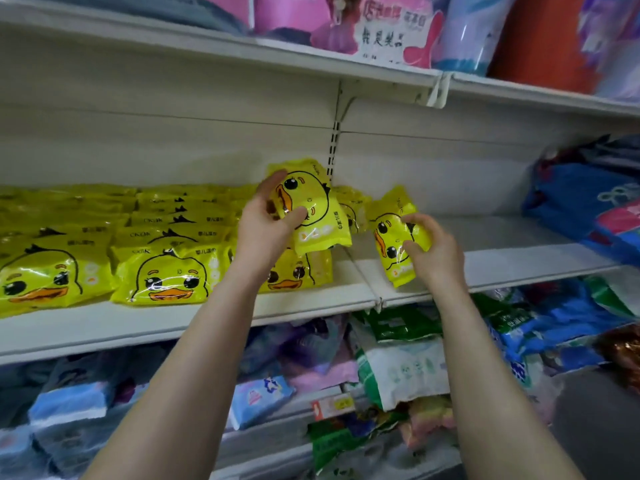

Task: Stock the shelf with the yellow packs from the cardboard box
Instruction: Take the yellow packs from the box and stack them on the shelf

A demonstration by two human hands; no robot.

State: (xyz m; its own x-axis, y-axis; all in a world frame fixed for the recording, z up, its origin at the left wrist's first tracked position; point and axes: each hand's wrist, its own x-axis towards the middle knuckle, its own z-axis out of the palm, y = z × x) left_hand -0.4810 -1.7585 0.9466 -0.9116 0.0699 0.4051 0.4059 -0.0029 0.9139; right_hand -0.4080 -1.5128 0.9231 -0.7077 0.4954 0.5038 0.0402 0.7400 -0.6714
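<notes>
My left hand (pixel 266 220) grips a yellow duck-face pack (pixel 311 209), held upright above the rightmost stack of yellow packs (pixel 298 271) on the white middle shelf (pixel 207 317). My right hand (pixel 433 247) holds a second yellow pack (pixel 391 237), tilted, just over the shelf's bare right section (pixel 502 258). Rows of the same yellow packs (pixel 162 271) lie flat in stacks along the left of the shelf. Another yellow pack (pixel 353 209) leans behind, between my hands. The cardboard box is out of sight.
Blue bagged goods (pixel 588 209) fill the shelf's far right end. Pink and orange packages (pixel 381 26) stand on the top shelf. Below are blue, green and white soft packs (pixel 398 362). A slotted upright (pixel 334 147) divides the shelf back.
</notes>
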